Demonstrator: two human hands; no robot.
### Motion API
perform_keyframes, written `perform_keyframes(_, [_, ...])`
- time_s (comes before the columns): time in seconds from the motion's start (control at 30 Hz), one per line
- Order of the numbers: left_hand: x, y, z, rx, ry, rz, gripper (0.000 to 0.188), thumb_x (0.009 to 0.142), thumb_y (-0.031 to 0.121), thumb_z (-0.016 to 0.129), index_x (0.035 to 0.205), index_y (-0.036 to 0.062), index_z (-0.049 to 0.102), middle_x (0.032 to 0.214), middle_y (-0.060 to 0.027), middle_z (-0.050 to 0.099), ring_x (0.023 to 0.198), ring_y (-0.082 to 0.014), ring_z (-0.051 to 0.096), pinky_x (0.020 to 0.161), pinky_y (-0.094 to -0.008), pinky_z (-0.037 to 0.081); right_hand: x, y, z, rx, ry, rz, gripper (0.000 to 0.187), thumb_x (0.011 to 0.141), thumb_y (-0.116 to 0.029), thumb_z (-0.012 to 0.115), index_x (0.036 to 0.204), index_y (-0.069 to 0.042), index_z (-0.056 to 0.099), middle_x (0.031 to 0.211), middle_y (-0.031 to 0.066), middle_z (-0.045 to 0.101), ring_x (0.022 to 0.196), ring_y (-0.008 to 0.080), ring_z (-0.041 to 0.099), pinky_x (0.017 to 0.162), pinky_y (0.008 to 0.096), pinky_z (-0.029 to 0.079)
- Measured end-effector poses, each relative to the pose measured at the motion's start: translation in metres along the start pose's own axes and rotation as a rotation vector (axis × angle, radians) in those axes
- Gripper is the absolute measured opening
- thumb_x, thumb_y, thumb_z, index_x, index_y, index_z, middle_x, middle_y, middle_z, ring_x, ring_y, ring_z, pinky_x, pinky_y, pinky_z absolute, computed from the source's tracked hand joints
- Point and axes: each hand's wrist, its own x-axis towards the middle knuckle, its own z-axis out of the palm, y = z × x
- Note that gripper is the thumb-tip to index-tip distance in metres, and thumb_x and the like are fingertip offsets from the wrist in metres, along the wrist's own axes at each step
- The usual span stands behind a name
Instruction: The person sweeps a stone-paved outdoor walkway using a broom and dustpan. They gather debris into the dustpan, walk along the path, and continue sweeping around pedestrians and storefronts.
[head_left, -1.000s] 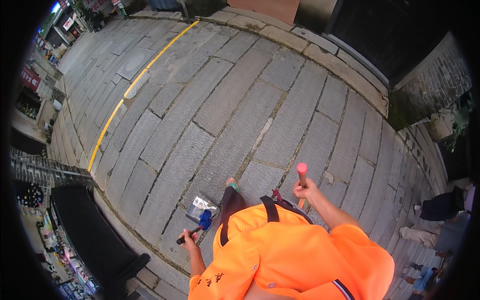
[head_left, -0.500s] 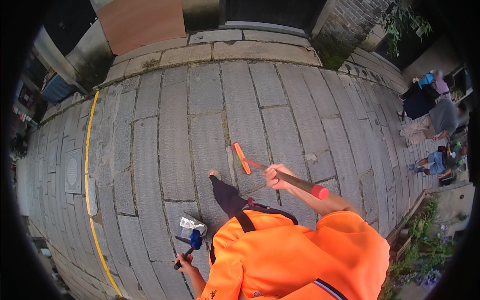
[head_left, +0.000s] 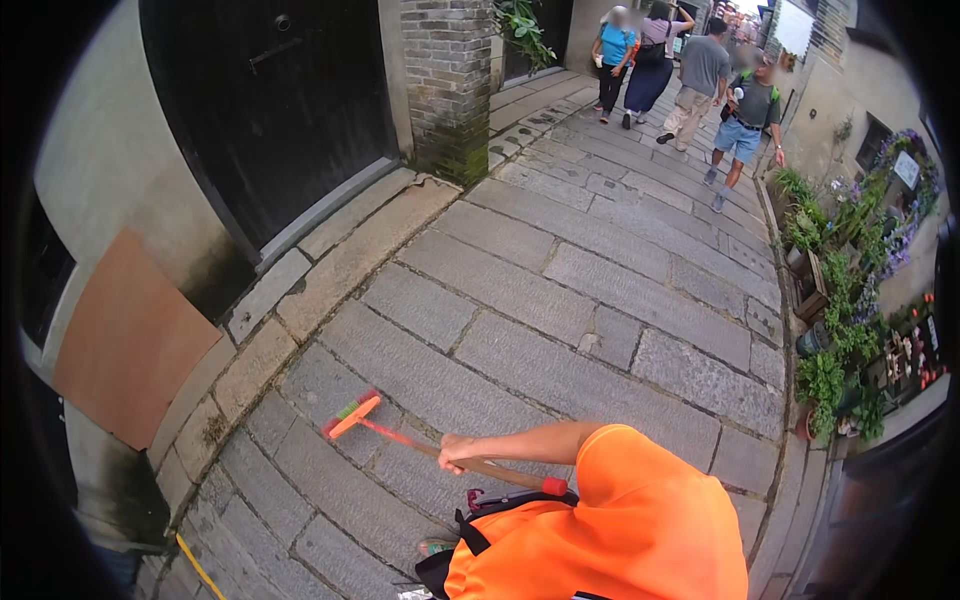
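My right hand (head_left: pixel 456 453) is closed round the brown handle of a broom (head_left: pixel 505 474), just above its red lower section. The red end cap of the handle points back toward my orange shirt (head_left: pixel 630 510). At the far end, the orange broom head (head_left: pixel 353 416) shows its red and green bristles, turned to the left; whether they touch the paving I cannot tell. My left hand is out of the picture. A small silvery piece (head_left: pixel 412 593) shows at the bottom edge beside my dark clothing, mostly cut off.
Grey stone paving (head_left: pixel 520 290) runs up the lane. A stone kerb (head_left: pixel 300 300), a black door (head_left: pixel 270 110) and a brown board (head_left: pixel 135 340) line the left. Potted plants (head_left: pixel 850 330) stand along the right. Several people (head_left: pixel 735 130) walk farther up.
The view has swung right and up toward the lane. The broom head now lies farther left. My left hand, which gripped a black-handled tool with a blue part, has left the picture.
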Motion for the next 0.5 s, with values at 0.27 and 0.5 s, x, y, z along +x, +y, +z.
perform_keyframes(0.27, [0.208,0.098,0.107,0.056,-0.211,0.029,0.028,0.080,0.030,0.065,0.074,0.0061,0.051,0.069,-0.0085,0.059,0.051,-0.0141,0.055,0.043,-0.0237,0.048,0.091,-0.007,0.028,0.153,0.254,0.269,0.017,0.072,-0.005,0.054,0.057,-0.004,0.047,0.047,0.0053,0.046,0.038,0.0155,0.047,0.034,0.0312,0.035])
perform_keyframes(0.5, [0.389,0.159,0.115,0.115,-0.179,-0.015,0.027,0.079,0.029,0.065,0.074,0.0062,0.052,0.071,-0.0088,0.059,0.053,-0.0145,0.056,0.044,-0.0246,0.049,0.149,-0.032,0.102,0.119,0.250,0.431,0.015,0.070,-0.004,0.055,0.058,-0.004,0.046,0.048,0.0041,0.046,0.039,0.0137,0.046,0.035,0.0295,0.037])
